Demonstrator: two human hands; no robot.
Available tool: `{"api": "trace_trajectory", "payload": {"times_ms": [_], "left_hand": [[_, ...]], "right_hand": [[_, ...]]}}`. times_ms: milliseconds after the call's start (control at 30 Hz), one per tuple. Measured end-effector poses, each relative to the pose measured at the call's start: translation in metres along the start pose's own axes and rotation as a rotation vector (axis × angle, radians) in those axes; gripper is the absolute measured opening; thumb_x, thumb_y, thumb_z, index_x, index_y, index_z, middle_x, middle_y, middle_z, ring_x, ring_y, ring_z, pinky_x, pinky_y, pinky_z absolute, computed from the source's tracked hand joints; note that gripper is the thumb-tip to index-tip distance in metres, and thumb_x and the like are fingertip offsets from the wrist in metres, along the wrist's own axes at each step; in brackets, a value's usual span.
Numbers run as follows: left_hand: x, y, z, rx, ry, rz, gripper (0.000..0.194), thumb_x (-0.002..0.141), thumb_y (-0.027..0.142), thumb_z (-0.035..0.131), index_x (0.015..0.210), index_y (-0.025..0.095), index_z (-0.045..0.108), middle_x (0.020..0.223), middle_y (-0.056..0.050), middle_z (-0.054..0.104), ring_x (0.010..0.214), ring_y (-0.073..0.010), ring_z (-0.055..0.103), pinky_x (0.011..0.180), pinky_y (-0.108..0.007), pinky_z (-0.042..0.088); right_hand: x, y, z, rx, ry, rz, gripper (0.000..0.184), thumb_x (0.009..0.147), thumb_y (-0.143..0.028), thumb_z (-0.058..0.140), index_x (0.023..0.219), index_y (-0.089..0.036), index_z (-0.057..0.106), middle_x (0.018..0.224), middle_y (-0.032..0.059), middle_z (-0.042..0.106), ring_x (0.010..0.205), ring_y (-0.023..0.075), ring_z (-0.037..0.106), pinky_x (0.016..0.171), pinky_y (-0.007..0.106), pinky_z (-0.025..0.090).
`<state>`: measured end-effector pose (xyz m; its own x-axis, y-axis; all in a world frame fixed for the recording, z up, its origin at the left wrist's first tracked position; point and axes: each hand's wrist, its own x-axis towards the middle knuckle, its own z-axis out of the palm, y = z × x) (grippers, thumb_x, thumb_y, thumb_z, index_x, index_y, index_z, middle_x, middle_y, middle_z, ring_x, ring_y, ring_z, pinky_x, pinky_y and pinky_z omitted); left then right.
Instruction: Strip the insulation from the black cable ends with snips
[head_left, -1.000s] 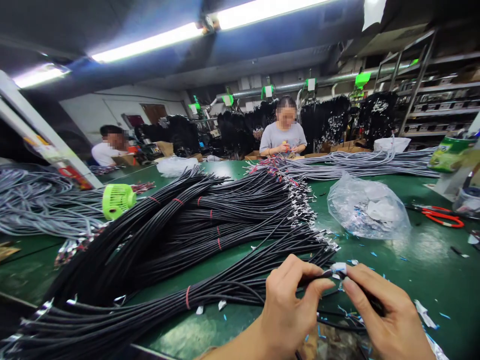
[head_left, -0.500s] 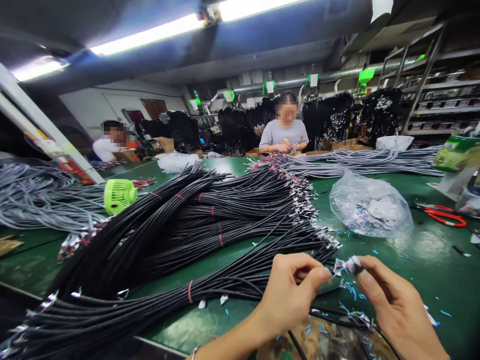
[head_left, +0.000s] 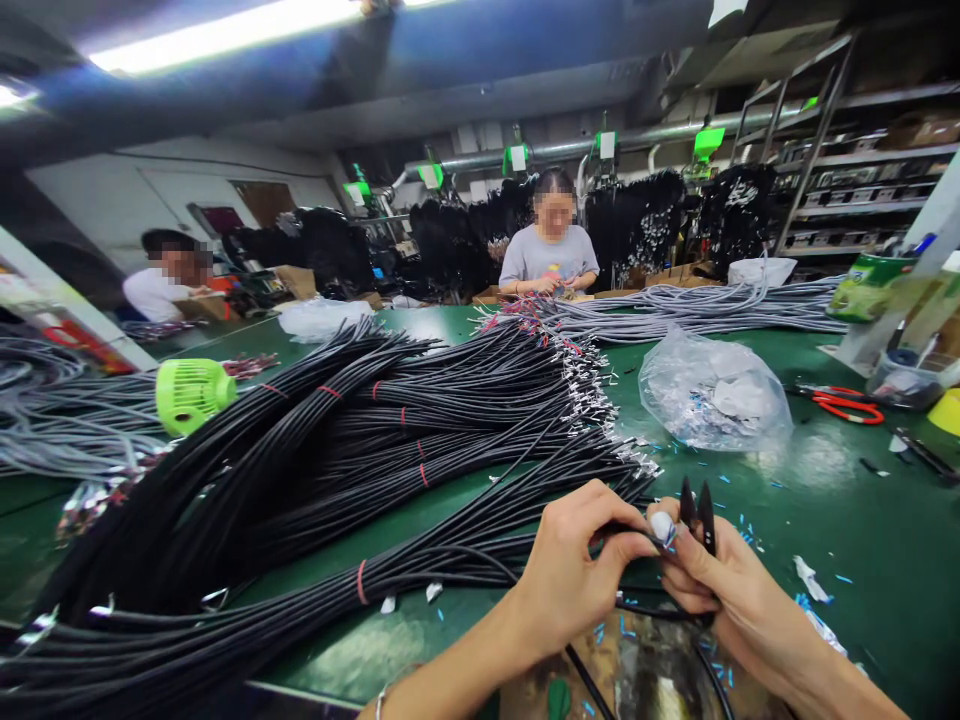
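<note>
My left hand (head_left: 577, 560) pinches the end of a black cable (head_left: 587, 680) between thumb and forefinger. Close against it, my right hand (head_left: 720, 580) is closed round a pair of small black snips (head_left: 697, 515), their two blades pointing up and apart. The right thumb and fingertips meet at the cable end, where a white piece (head_left: 663, 528) shows; whether it is wrapping on the cable or a cover on the thumb, I cannot tell. To the left lie bundles of black cables (head_left: 360, 500) tied with red bands, their stripped white ends facing right.
A clear plastic bag (head_left: 712, 395) of scraps lies beyond my right hand, with red-handled pliers (head_left: 847, 403) beside it. Grey cables (head_left: 697, 305) run along the back. A green fan (head_left: 193, 395) stands left. A person (head_left: 551, 245) works across the green table (head_left: 825, 490).
The snips' blades now stand up clearly from my right hand, which has moved left against my left fingers. The whole view has shifted somewhat to the right.
</note>
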<state>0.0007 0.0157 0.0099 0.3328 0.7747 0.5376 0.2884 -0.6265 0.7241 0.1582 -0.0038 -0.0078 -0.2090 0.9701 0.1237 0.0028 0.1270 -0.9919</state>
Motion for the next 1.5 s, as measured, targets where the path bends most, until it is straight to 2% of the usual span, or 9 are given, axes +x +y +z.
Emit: {"api": "trace_trajectory", "payload": {"times_ms": [133, 267, 300, 500, 700, 1033, 1133, 1233, 1500], "left_hand": [[-0.003, 0.005, 0.004, 0.025, -0.021, -0.115, 0.013, 0.079, 0.012, 0.062, 0.067, 0.013, 0.067, 0.06, -0.002, 0.061, 0.054, -0.0124, 0.051, 0.049, -0.022, 0.035], [-0.006, 0.009, 0.004, 0.05, -0.01, -0.108, 0.027, 0.085, 0.016, 0.053, 0.061, 0.013, 0.066, 0.055, -0.002, 0.061, 0.051, -0.0118, 0.049, 0.049, -0.022, 0.033], [-0.006, 0.01, 0.004, 0.052, 0.009, -0.096, 0.027, 0.085, 0.016, 0.053, 0.061, 0.013, 0.066, 0.055, -0.002, 0.06, 0.05, -0.0114, 0.048, 0.048, -0.022, 0.032], [-0.004, 0.007, 0.001, 0.095, 0.008, -0.038, 0.019, 0.083, 0.017, 0.058, 0.067, 0.013, 0.067, 0.056, -0.002, 0.059, 0.05, -0.0113, 0.047, 0.047, -0.022, 0.031], [-0.001, 0.004, -0.005, -0.021, -0.089, -0.017, 0.015, 0.082, 0.015, 0.06, 0.069, 0.013, 0.068, 0.061, -0.003, 0.059, 0.055, -0.0127, 0.05, 0.051, -0.023, 0.035], [-0.01, 0.004, 0.004, 0.073, 0.111, 0.076, 0.015, 0.074, 0.008, 0.065, 0.062, 0.012, 0.057, 0.059, 0.0, 0.049, 0.053, -0.0102, 0.045, 0.047, -0.021, 0.03], [-0.011, 0.002, 0.008, 0.14, 0.189, 0.164, 0.017, 0.077, 0.006, 0.062, 0.062, 0.013, 0.056, 0.059, 0.0, 0.05, 0.054, -0.0103, 0.046, 0.049, -0.021, 0.033], [-0.012, 0.0, 0.011, 0.213, 0.249, 0.234, 0.019, 0.079, 0.005, 0.059, 0.062, 0.013, 0.056, 0.057, 0.001, 0.048, 0.051, -0.0096, 0.045, 0.049, -0.022, 0.033], [-0.014, -0.005, 0.013, 0.393, 0.326, 0.425, 0.018, 0.076, -0.003, 0.057, 0.066, 0.011, 0.062, 0.05, 0.001, 0.044, 0.046, -0.0097, 0.035, 0.045, -0.025, 0.026]], "right_hand": [[0.002, 0.004, -0.01, -0.704, 0.432, -0.482, 0.019, 0.089, -0.03, 0.048, 0.072, -0.021, 0.048, 0.063, -0.002, 0.043, 0.054, 0.0121, 0.041, 0.051, 0.023, 0.036], [0.005, -0.002, -0.033, -0.777, 0.745, -0.493, 0.015, 0.089, -0.025, 0.049, 0.075, -0.021, 0.047, 0.064, -0.002, 0.04, 0.055, 0.0138, 0.038, 0.051, 0.025, 0.032], [0.005, -0.005, -0.037, -0.773, 0.741, -0.463, 0.016, 0.09, -0.027, 0.05, 0.075, -0.021, 0.047, 0.061, -0.0032, 0.039, 0.052, 0.0132, 0.037, 0.049, 0.025, 0.031], [0.001, -0.015, -0.023, -0.61, 0.037, -0.418, 0.029, 0.089, -0.031, 0.052, 0.063, -0.019, 0.053, 0.061, -0.0017, 0.048, 0.057, 0.0117, 0.042, 0.053, 0.024, 0.033], [-0.001, -0.005, 0.005, 0.158, 0.105, 0.067, 0.043, 0.074, -0.054, 0.064, 0.057, -0.017, 0.047, 0.051, -0.0072, 0.031, 0.044, 0.0052, 0.023, 0.038, 0.019, 0.018], [0.008, -0.024, -0.052, 0.22, 0.616, -0.138, 0.033, 0.076, -0.042, 0.064, 0.061, -0.019, 0.047, 0.053, -0.0064, 0.044, 0.037, 0.0021, 0.017, 0.031, 0.016, 0.013], [0.004, -0.021, -0.048, -0.023, 0.516, -0.127, 0.025, 0.072, -0.035, 0.072, 0.091, -0.02, 0.063, 0.069, -0.001, 0.06, 0.042, 0.0051, 0.037, 0.035, 0.018, 0.028], [-0.001, -0.018, -0.034, -0.412, 0.387, -0.264, 0.012, 0.08, -0.032, 0.064, 0.083, -0.021, 0.066, 0.072, 0.0001, 0.062, 0.058, 0.0118, 0.052, 0.048, 0.022, 0.041], [-0.004, -0.019, -0.022, -0.609, 0.132, -0.446, 0.011, 0.086, -0.022, 0.057, 0.077, -0.02, 0.062, 0.068, -0.0006, 0.058, 0.054, 0.0116, 0.051, 0.048, 0.021, 0.042]]}}
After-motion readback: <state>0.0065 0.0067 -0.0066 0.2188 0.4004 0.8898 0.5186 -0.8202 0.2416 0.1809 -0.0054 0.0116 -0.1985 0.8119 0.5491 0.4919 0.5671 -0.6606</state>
